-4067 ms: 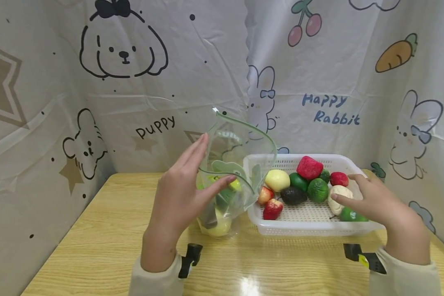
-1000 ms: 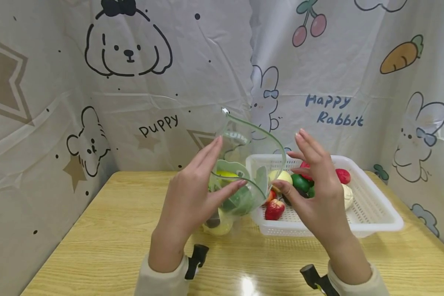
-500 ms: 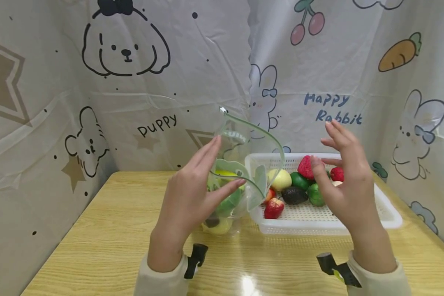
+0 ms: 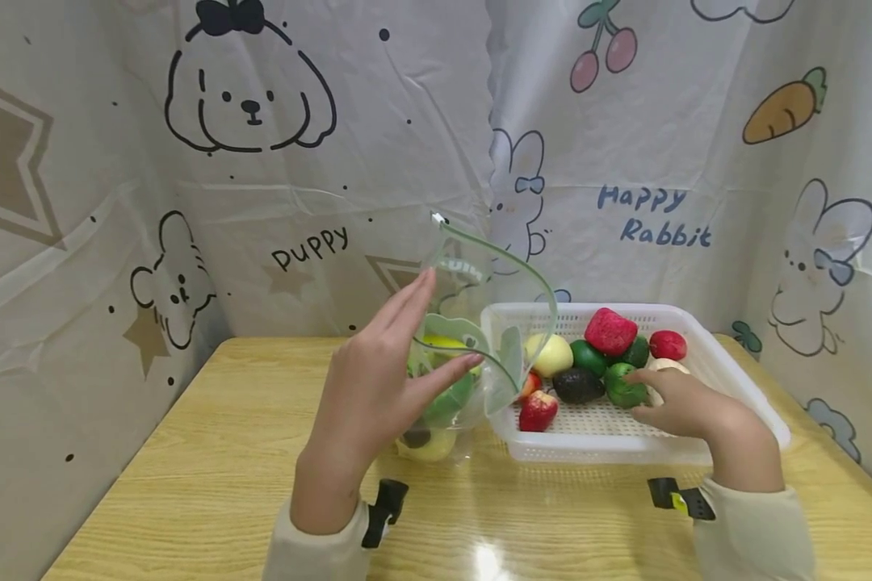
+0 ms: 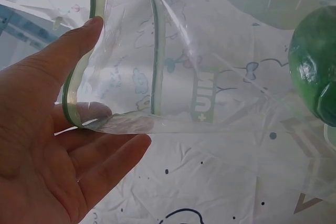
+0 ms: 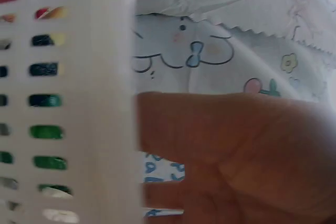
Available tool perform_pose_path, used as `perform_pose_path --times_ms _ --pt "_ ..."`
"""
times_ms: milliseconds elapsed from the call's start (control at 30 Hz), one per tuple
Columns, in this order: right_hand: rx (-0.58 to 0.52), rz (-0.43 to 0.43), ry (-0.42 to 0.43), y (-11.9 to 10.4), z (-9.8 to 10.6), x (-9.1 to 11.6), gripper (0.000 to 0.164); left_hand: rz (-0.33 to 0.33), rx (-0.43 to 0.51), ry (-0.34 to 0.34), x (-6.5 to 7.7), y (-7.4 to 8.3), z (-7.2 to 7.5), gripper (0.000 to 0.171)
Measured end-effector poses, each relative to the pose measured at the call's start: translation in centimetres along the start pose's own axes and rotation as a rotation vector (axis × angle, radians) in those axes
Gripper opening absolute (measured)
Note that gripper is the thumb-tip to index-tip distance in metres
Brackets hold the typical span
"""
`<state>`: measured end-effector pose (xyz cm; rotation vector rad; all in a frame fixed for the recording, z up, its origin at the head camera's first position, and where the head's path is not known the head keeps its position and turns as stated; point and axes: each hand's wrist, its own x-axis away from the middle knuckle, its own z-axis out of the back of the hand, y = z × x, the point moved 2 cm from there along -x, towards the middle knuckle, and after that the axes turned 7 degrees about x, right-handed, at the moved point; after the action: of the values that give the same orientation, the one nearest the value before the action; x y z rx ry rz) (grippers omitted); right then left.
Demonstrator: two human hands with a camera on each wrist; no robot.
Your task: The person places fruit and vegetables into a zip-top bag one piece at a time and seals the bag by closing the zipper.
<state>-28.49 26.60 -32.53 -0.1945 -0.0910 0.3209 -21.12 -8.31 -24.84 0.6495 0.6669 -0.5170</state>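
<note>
Head view: a clear bag (image 5: 181,93) with a green rim stands on the wooden counter (image 4: 211,428), to the left of a white basket (image 4: 610,449), its edge overlapping the basket from this angle. The left hand (image 4: 371,383) is at the bag's mouth, thumb and fingers apart and nearly straight, the thumb lying against the near rim. Seen through the bag's wall are a green piece (image 4: 450,399), a yellow piece (image 4: 436,444) and a dark piece (image 4: 416,436) near the bottom.

The right hand (image 4: 686,403) reaches into the basket at a green fruit (image 4: 625,386), the index finger over its edge and the thumb below. Whether these fingers are clamped on it cannot be told; the basket wall hides the fingertips in the right wrist view.

Beside the green fruit lie a black fruit (image 4: 578,386) and, partly behind the hand, a cream-coloured piece (image 4: 668,366). A large red piece (image 4: 610,332) sits toward the back, a pale yellow fruit (image 4: 550,356) toward the left, and a small red fruit (image 4: 538,411) at the near left. Printed cloth (image 4: 378,161) hangs behind the counter.
</note>
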Motion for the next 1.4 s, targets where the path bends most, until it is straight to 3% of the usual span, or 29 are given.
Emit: perform_pose_path --times_ms 167,500,667,867,1233,1400 --pt "-0.008 0.014 -0.02 0.5 -1.0 -1.1 0.039 0.0 -0.005 -0.001 0.0 0.0 0.1 0.088" --pt "-0.02 -0.043 -0.063 0.8 -3.1 -2.7 0.04 -0.012 0.008 0.0 -0.1 -0.1 0.0 0.088" --pt "-0.015 -0.044 -0.049 1.2 -3.3 -3.0 0.044 -0.017 0.008 0.002 -0.3 0.0 -0.1 0.089" --pt "-0.065 -0.072 -0.064 0.9 -3.2 -2.8 0.038 0.002 0.002 0.003 0.1 -0.2 0.2 0.09" --pt "-0.127 -0.059 0.018 0.6 -2.6 -2.1 0.04 0.025 0.009 0.011 0.6 -0.6 0.4 0.089" --pt "-0.086 0.013 0.125 0.3 -1.9 -1.8 0.039 0.018 0.007 0.009 0.3 -0.4 0.3 0.089"
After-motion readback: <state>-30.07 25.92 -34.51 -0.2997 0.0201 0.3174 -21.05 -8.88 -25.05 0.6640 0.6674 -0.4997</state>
